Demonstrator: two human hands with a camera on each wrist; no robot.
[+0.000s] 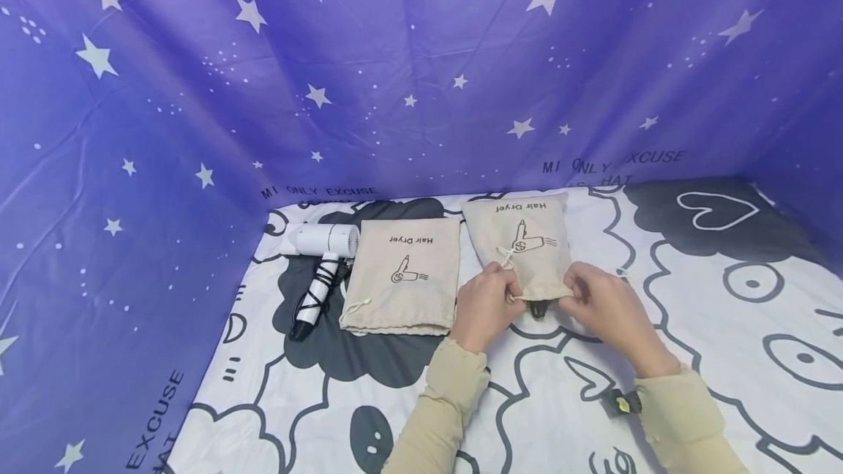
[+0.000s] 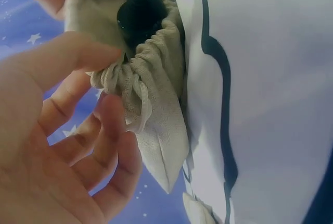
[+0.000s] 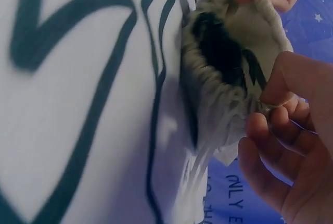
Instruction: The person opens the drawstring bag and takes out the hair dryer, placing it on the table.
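Both hands on the right-hand beige drawstring bag (image 1: 541,269), which lies on the cartoon-print sheet (image 1: 546,415), right of centre, mouth facing the near side. Left hand (image 1: 486,302) pinches the left side of the mouth, thumb against fingers; right hand (image 1: 602,306) pinches the right side the same way. Mouth rim is gathered, partly open between them; a dark object (image 2: 143,15) shows inside, its end poking out at the near edge. White cord (image 1: 506,254) lies loose on top. "Hair Dryer" print reads upside down, dryer drawing beside it.

Second beige bag (image 1: 428,306) lies flat just left, same print, its cord at the near left corner. White hair dryer (image 1: 326,241) lies just left of that, black cable (image 1: 318,291) wound round its handle. Purple star curtain (image 1: 408,42) behind. Tan sleeves on both arms.
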